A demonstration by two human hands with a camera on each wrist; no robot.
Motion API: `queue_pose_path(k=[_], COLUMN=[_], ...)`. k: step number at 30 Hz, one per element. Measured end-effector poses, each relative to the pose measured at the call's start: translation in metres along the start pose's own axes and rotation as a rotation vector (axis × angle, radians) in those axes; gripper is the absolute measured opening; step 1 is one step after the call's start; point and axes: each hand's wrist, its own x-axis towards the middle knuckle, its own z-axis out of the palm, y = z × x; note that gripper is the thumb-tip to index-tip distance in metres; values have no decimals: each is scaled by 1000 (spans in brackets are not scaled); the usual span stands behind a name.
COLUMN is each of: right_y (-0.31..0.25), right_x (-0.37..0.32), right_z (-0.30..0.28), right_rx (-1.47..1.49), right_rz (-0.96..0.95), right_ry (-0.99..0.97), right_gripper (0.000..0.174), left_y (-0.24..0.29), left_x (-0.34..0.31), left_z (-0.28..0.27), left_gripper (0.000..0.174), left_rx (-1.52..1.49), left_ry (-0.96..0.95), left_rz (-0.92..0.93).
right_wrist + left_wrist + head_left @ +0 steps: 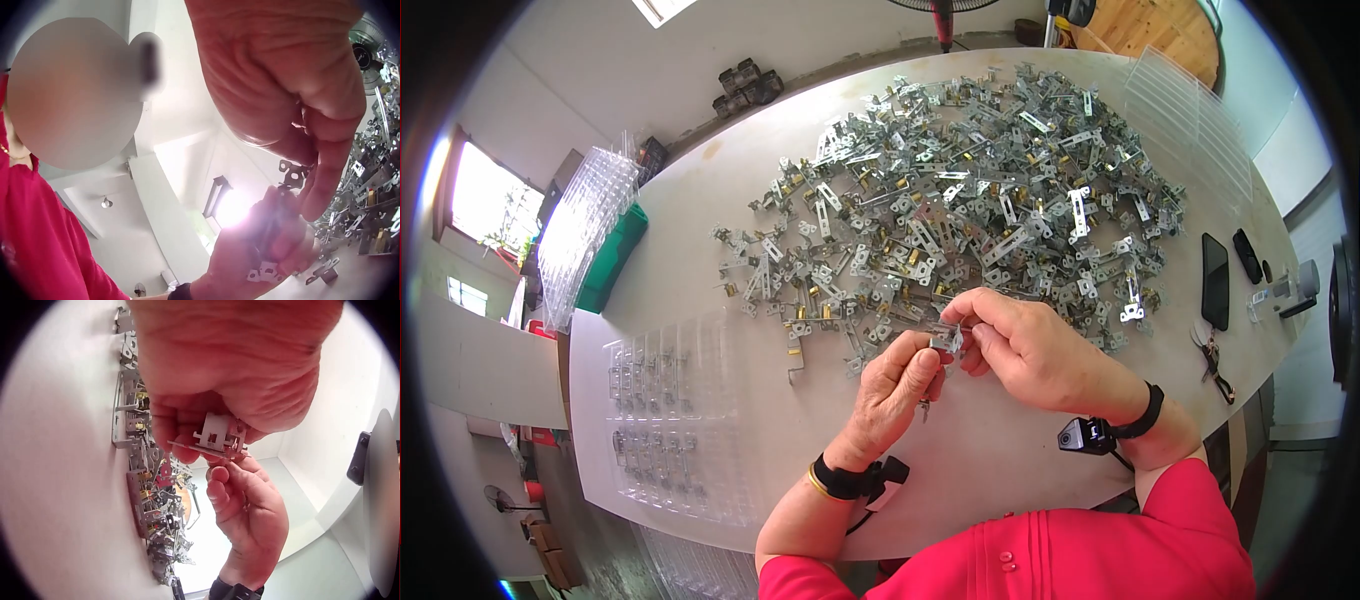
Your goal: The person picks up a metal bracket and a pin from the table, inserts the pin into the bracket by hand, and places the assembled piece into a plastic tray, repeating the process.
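Both hands meet over the near edge of a heap of small metal brackets (960,220). My left hand (890,385) grips a small silvery metal bracket (215,434) with a square cutout and a flat plate edge, thumb on top. A holed metal end (265,273) shows below the left hand in the right wrist view. My right hand (1040,350) pinches at the bracket's upper part between thumb and forefinger. There, a holed plate (292,173) shows between the two hands; fingers hide the rest.
Clear plastic trays (670,420) holding several metal parts lie at the left. More clear trays (590,225) sit on a green bin (615,258). At the right are a black phone (1215,280), pliers (1215,368) and a clear tray (1190,120) behind them.
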Motion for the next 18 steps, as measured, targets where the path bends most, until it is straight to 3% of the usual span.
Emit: queue_pose_path(k=[2, 4, 7, 14, 18], right_y=[1, 3, -4, 1, -5], right_x=[1, 4, 7, 7, 10], right_z=[-3, -4, -11, -5, -10], right_rx=[29, 339, 341, 302, 85], right_rz=[40, 177, 264, 228, 167], right_ry=[-36, -91, -155, -99, -139], right_gripper=[21, 21, 23, 20, 14], left_y=[0, -2, -2, 2, -1], left_x=[0, -1, -1, 0, 1], left_z=[0, -1, 0, 2, 2], left_gripper=[37, 35, 33, 28, 27], left_rx=[36, 38, 77, 216, 281], left_ry=[-6, -24, -47, -68, -91], left_rz=[19, 21, 45, 94, 125])
